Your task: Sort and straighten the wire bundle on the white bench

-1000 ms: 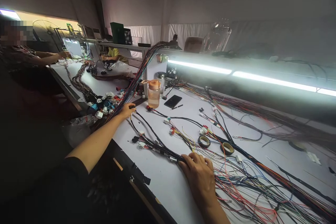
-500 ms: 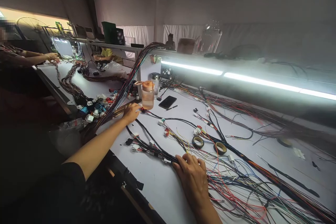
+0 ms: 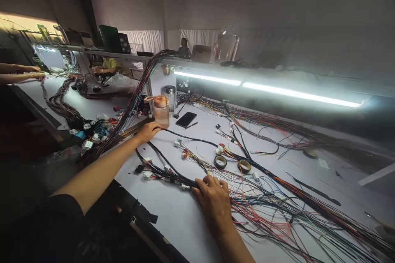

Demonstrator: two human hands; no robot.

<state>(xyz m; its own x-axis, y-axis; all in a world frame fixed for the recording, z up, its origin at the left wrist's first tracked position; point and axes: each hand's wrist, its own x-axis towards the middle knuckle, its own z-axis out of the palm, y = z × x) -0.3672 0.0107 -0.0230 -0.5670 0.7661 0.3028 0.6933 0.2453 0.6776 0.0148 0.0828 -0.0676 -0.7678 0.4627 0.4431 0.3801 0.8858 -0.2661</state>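
My left hand [image 3: 147,132] is closed at the end of a black taped cable branch [image 3: 188,136], beside the orange-lidded bottle [image 3: 161,115]. The branch's tip is hidden in my fingers. Nearer the front edge, my right hand [image 3: 214,201] curls over a black wire harness bundle [image 3: 175,172] and grips it. White connectors [image 3: 147,175] and a black connector [image 3: 139,169] stick out from that bundle on its left. Loose coloured wires [image 3: 262,213] spread out to the right of my right hand. Other branches end in red-and-white connectors [image 3: 184,155].
Two tape rolls [image 3: 220,162] lie mid-table, with a phone [image 3: 186,119] and a pen [image 3: 191,125] behind. A thick wire bundle [image 3: 140,88] hangs from the shelf at left. A co-worker's hands [image 3: 32,73] work at the far-left table. A tube light [image 3: 277,91] runs along the back.
My view has turned right, so things sit further left. My left hand has closed on the branch end, whose red connector showed beside it before. My right hand stays on the bundle.
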